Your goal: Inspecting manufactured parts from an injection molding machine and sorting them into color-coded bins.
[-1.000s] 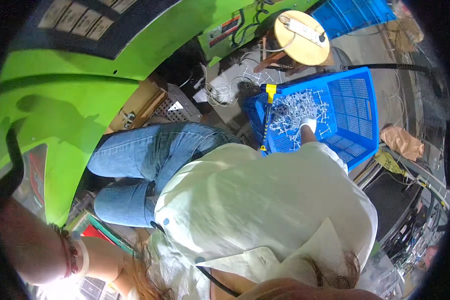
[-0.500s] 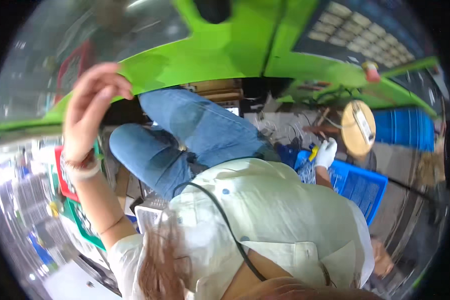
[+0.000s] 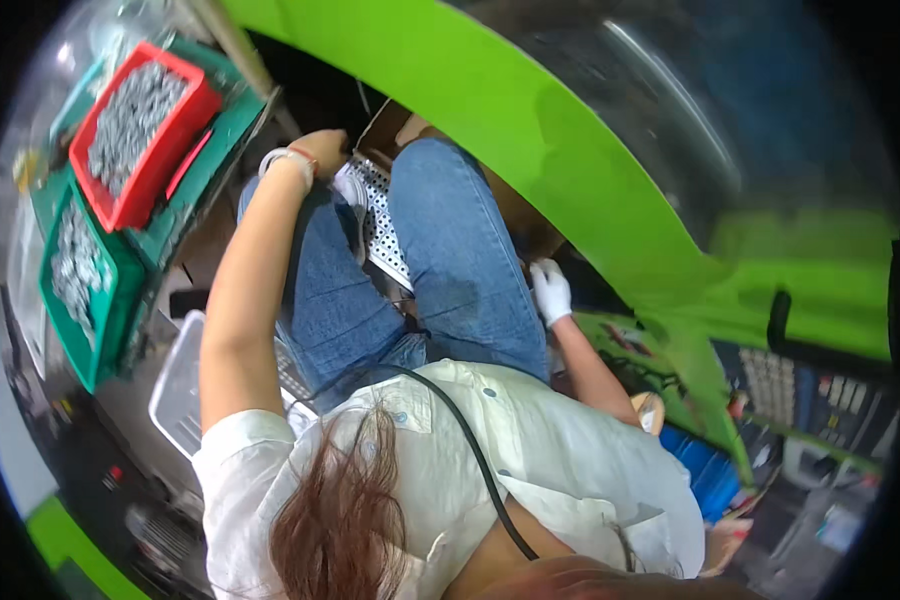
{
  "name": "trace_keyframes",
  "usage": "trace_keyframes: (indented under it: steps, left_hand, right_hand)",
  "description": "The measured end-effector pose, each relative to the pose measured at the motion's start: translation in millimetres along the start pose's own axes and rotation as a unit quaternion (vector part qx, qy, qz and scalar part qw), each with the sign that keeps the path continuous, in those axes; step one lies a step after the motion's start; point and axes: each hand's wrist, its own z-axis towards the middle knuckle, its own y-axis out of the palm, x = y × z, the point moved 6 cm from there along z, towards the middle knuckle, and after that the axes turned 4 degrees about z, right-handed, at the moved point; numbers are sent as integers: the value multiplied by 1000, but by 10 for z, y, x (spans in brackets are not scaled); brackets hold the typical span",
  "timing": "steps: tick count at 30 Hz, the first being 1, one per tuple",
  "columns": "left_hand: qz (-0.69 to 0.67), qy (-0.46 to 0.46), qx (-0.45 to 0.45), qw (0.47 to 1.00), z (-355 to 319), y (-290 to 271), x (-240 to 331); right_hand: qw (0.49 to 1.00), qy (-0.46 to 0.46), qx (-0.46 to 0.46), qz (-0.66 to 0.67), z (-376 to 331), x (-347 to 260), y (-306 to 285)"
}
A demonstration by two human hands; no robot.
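My left hand, bare with bracelets at the wrist, is just above my left knee. Its fingers turn down and away, so their grip is hidden. Beside my right thigh is my right hand in a white glove, fingers stretched forward and slightly bent, with nothing seen in them. Left of my left arm, a red tray full of small grey metal pieces rests on a green surface. A green tray with similar pieces lies nearer to me.
A curved green machine panel crosses the far side, with a keypad panel at right. A cardboard box and a perforated white step are by my legs. A white basket is at left, a blue bin at right.
My view has turned toward the left, bringing the trays into full sight. The left hand, raised with fingers apart before, has come down to my knee. My right hand has left the blue crate.
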Motion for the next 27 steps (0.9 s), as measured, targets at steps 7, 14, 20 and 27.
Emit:
trace_keyframes:
  steps: [7, 14, 20, 27]
  left_hand:
    - [-69, 8, 29, 997, 275, 36, 378]
    - [-41, -36, -41, 998, 341, -31, 98]
    - [-76, -36, 85, 993, 383, -197, 191]
    - [-62, -6, 86, 994, 425, -221, 633]
  right_hand:
    - [933, 108, -229, 256, 1135, 73, 1642]
    - [970, 87, -221, -54, 1867, -241, 2547]
    - [962, 119, -198, -146, 2140, -242, 2908]
    - [971, 112, -151, -145, 2234, -172, 2608]
